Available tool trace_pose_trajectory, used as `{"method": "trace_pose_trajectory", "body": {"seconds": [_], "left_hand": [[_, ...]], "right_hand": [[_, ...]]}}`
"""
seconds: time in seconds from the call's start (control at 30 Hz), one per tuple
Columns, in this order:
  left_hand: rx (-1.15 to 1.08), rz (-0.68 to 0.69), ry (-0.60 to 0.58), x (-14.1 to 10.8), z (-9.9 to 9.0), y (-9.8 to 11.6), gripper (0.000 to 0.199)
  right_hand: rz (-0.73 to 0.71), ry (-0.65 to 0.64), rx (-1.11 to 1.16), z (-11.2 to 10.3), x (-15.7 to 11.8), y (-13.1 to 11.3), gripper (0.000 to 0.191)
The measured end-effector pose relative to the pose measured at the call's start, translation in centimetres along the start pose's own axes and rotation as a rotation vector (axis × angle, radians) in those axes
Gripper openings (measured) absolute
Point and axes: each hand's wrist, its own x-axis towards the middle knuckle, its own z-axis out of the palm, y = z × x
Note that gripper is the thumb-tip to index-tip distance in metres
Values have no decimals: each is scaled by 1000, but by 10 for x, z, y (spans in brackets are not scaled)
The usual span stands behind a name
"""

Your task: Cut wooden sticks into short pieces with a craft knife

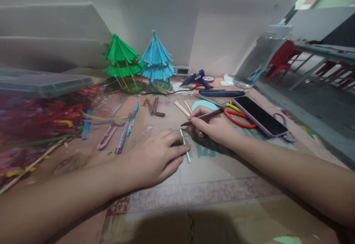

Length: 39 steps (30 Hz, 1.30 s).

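My right hand (pixel 206 123) is closed around a brown marker (pixel 203 117), its tip pointing left just above the upper end of a thin wooden stick (pixel 181 133). With fingers bent over it, my left hand (pixel 159 155) holds that stick against the cardboard-covered table. A few plain sticks (pixel 181 108) lie beyond my right hand, beside a pale blue paper piece (pixel 204 105). Further left are several brown sticks (pixel 151 106) and a short brown marker cap (pixel 160 114).
Green (pixel 122 57) and blue (pixel 156 57) tiered paper-roofed models stand at the back. Near them lies a glue gun (pixel 198 79). Scissors (pixel 240 120), a phone (pixel 260 116) and a clear bottle (pixel 257 57) are right; pens (pixel 133 118), a cutter (pixel 107 136) and colourful scraps (pixel 33 125) left.
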Motion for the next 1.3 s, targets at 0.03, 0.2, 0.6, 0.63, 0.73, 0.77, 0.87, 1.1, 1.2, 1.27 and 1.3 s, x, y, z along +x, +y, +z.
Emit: {"method": "trace_pose_trajectory", "body": {"seconds": [0.03, 0.2, 0.6, 0.63, 0.73, 0.77, 0.87, 1.1, 1.2, 1.27, 1.3], "left_hand": [[5, -2, -3, 0, 0, 0, 33], [33, -46, -15, -1, 3, -1, 40], [38, -48, -6, 0, 2, -1, 40], [34, -51, -3, 1, 1, -1, 40], [20, -60, -3, 2, 0, 0, 36], [17, -61, -7, 2, -1, 0, 35], [10, -56, -20, 2, -1, 0, 33], [17, -50, 0, 2, -1, 1, 33], [3, -53, -14, 3, -2, 1, 32], [-5, -56, -16, 3, -3, 2, 31], [-10, -59, -14, 3, -3, 2, 31]], "right_hand": [[-2, -1, 4, 0, 0, 1, 12], [-8, 48, -43, -1, -1, 2, 12], [16, 51, -72, -1, 5, 4, 12], [18, 49, -71, -2, 6, 5, 12], [14, 44, -77, -2, 6, 7, 11], [10, 43, -80, -2, 6, 8, 11], [8, 37, -86, -2, 6, 10, 12], [18, 36, -88, -2, 6, 8, 13], [27, 12, -71, -3, 6, 7, 13], [38, -13, -65, -3, 5, 7, 13], [43, -18, -60, -3, 5, 8, 14]]}}
